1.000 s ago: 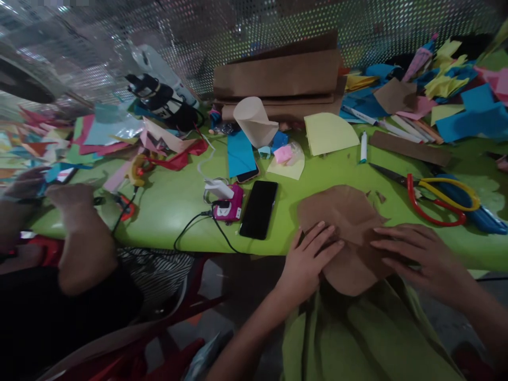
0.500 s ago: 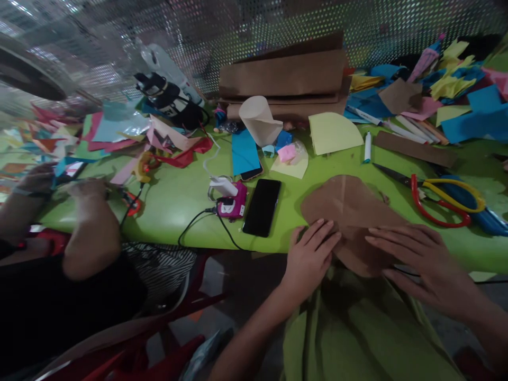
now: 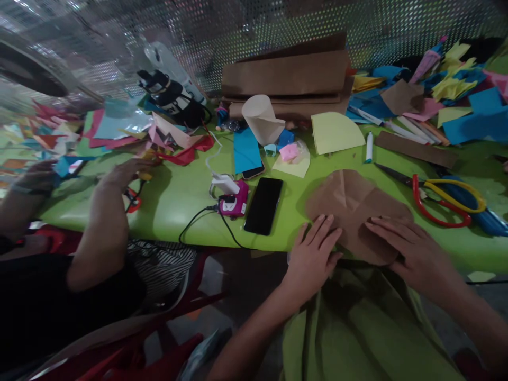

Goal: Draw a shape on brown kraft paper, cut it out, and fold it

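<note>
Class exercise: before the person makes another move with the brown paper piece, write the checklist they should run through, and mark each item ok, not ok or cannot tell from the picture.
1. Both hands flat on the brown paper piece: ok, the left hand and right hand press its near edge.
2. Paper fully supported by the green table: not ok, its near edge overhangs toward the lap.
3. Black phone apart from the paper: ok.
4. Scissors out of the hands' way: ok, lying to the right.
5. Co-worker's hand away from the paper: ok, far left.
6. Crease lines aligned: cannot tell.
</note>
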